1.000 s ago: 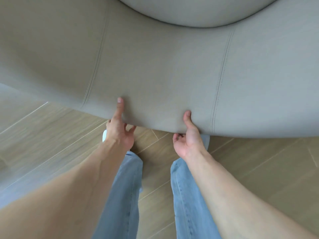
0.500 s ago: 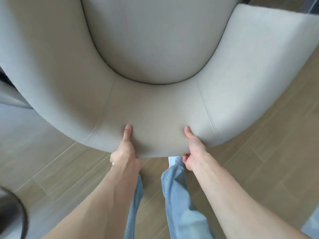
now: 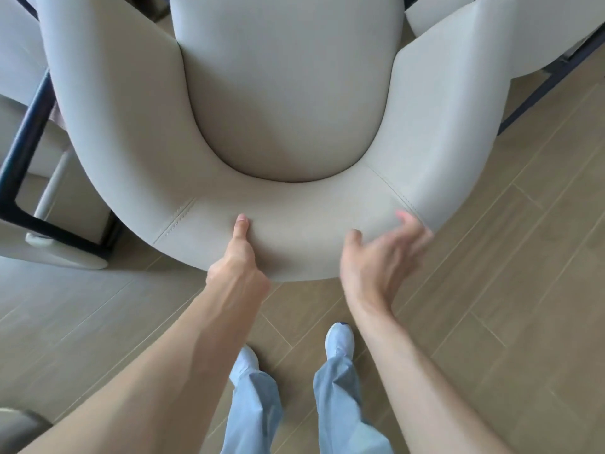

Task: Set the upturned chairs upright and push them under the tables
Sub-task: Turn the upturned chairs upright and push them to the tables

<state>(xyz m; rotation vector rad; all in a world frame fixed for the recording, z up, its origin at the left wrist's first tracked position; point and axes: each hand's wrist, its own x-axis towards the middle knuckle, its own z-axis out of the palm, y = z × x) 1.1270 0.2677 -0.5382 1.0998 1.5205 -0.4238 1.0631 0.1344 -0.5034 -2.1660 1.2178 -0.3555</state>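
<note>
A pale grey upholstered chair (image 3: 294, 221) with a curved wrap-around back stands upright right in front of me, its round seat cushion (image 3: 284, 103) facing up. My left hand (image 3: 239, 267) grips the rim of the backrest at its middle, thumb on top and fingers hidden behind the back. My right hand (image 3: 383, 257) hovers just off the rim to the right, fingers spread and blurred, holding nothing.
Another pale chair with a dark metal frame (image 3: 29, 132) stands at the left. A further pale chair (image 3: 537, 31) with a dark leg stands at the top right. Wood-look floor (image 3: 491, 290) spreads below, with my feet and jeans at the bottom middle.
The chair has moved away from me and settled lower, so its whole seat shows. My right hand has let go of the backrest rim; my left hand keeps its grip.
</note>
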